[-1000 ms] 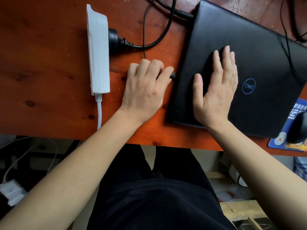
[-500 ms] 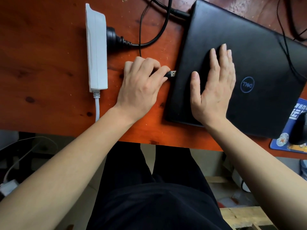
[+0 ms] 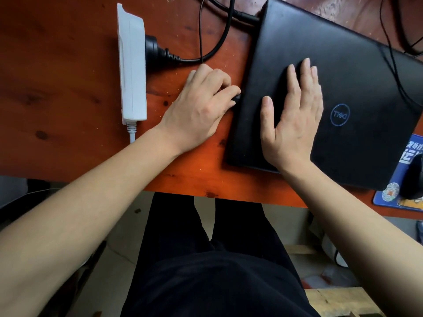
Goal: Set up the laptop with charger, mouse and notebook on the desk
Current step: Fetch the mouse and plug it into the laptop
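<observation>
A closed black laptop point(image 3: 357, 72) lies on the red-brown wooden desk point(image 3: 57, 92). My right hand point(image 3: 295, 115) rests flat on its lid with fingers apart. My left hand point(image 3: 201, 106) pinches a black USB plug point(image 3: 237, 98) right against the laptop's left edge; its metal tip is hidden. A thin black cable point(image 3: 201, 30) runs from that hand toward the back. The black charger cable point(image 3: 223, 40) goes from a plug in the white power strip point(image 3: 132, 65) to the laptop's rear left corner. A black mouse point(image 3: 413, 177) sits on a blue mouse pad point(image 3: 389, 195) at far right.
More black cables point(image 3: 396, 62) cross the laptop's right side. The desk's front edge runs just below my wrists. Under it are my black-trousered legs, a wooden piece at bottom right and floor clutter at left.
Half a second ago the USB plug's metal tip showed clear of the laptop. My left hand has since moved right, and the plug now meets the laptop's left edge. My right hand stayed flat.
</observation>
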{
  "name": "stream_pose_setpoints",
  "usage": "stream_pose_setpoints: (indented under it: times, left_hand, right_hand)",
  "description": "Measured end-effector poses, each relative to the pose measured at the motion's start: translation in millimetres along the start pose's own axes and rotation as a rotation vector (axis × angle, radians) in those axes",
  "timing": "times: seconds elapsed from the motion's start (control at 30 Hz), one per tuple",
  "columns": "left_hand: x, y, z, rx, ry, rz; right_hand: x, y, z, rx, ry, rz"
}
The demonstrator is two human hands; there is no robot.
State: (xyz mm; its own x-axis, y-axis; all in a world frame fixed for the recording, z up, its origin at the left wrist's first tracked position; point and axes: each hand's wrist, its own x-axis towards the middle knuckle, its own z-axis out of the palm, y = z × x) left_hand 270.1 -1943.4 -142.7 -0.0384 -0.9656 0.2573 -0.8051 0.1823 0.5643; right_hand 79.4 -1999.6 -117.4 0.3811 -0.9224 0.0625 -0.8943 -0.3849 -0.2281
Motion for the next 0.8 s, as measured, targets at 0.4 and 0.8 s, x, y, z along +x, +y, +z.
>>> stream_pose_setpoints:
  times: [0.4, 0.8]
  left_hand:
    - [2.1, 1.0, -3.3, -0.07, 0.014, 0.014]
    - [4.0, 4.3, -5.2, -0.142, 0.006, -0.047]
  right_hand:
    - [0.6, 0.2, 0.6, -0.009, 0.0, 0.0]
    - [0.5, 1.0, 2.1, 0.0, 0.018, 0.002]
